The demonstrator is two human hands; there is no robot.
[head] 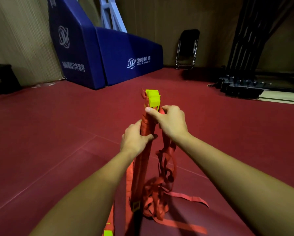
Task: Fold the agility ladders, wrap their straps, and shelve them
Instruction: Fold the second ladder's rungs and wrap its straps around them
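Note:
A folded agility ladder (145, 128) stands nearly upright in front of me, a bundle of red rungs with yellow end clips (152, 97) at its top. My left hand (135, 138) grips the bundle around its upper part. My right hand (169, 120) holds the top just under the yellow clips, thumb across the red strap wound there. Loose red straps (161, 189) hang from the bundle and pile on the floor, one tail trailing right. A yellow buckle (136, 206) shows near the bundle's foot.
Dark red sports floor (57, 133) all around. A blue padded basketball-stand base (108, 55) sits at the back left, a folded black chair (187, 48) leans on the far wall, and black metal equipment (241, 86) lies at the right. Another yellow clip (108, 233) peeks at the bottom edge.

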